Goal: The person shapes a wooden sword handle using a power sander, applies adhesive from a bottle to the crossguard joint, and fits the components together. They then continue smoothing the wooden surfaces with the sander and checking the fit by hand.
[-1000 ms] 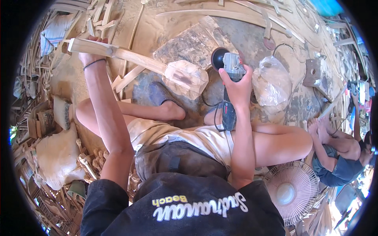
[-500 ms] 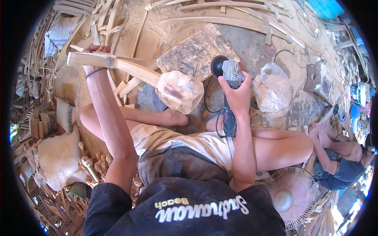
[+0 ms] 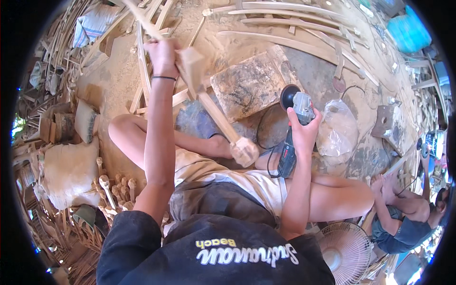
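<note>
My left hand (image 3: 164, 56) is raised ahead of me at left, fingers wrapped around a pale wooden sword (image 3: 218, 116). Its blurred blade runs off past the top edge; the guard lies just right of my hand, and a faceted pommel points toward my lap. My right hand (image 3: 305, 127) grips a grey and black angle grinder (image 3: 287, 154) upright above my right thigh. A round black disc pad (image 3: 289, 98) sits on the grinder's head, facing left. Sword and grinder are apart.
A stained board (image 3: 251, 83) lies on the dusty floor ahead. Beyond it are several curved wooden pieces (image 3: 294, 40). A clear plastic bag (image 3: 338, 128) is right of the grinder, a fan (image 3: 344, 256) by my right side. Another person (image 3: 403, 221) sits at far right; wooden sticks crowd the left.
The sword has swung round: its pommel, large and close to view before, now points down toward my lap. My left hand has moved forward and right. The whole view has shifted slightly.
</note>
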A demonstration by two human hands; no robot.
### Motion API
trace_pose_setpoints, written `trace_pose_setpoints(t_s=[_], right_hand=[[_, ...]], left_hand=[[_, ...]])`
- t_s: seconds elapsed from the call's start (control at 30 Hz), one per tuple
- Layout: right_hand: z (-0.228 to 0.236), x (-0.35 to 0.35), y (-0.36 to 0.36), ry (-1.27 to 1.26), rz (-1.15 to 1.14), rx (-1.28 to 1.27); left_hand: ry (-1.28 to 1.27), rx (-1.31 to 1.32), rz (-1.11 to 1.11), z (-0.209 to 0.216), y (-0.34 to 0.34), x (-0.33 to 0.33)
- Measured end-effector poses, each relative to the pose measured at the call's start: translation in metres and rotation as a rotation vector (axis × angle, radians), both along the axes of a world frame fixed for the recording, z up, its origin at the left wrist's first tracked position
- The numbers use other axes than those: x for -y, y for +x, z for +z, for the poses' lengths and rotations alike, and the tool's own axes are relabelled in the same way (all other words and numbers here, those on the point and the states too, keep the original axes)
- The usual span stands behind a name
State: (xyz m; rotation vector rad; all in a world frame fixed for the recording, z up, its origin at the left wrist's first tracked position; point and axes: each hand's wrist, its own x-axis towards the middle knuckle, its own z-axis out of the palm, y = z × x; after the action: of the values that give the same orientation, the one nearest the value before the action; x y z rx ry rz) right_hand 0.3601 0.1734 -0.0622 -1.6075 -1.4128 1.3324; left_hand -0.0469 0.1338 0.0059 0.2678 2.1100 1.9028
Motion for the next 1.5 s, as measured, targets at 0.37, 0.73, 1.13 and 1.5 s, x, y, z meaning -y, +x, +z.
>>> trace_pose_setpoints(t_s=[0.37, 0.73, 1.13, 1.5], right_hand=[[0.002, -0.012, 0.012, 0.055, -0.201, -0.155], [0.007, -0.017, 0.016, 0.027, -0.291, -0.241], [0.001, -0.021, 0.002, 0.027, -0.267, -0.268], [-0.001, -0.031, -0.001, 0.199, -0.294, -0.228]], left_hand=[[-0.486, -0.612, -0.456, -0.048, 0.074, -0.068], [-0.495, -0.757, -0.722, -0.130, 0.088, -0.055], [-1.047, -0.505, -0.636, -0.154, 0.091, 0.111], [-0.649, -0.410, -0.435, -0.177, 0.065, 0.141]])
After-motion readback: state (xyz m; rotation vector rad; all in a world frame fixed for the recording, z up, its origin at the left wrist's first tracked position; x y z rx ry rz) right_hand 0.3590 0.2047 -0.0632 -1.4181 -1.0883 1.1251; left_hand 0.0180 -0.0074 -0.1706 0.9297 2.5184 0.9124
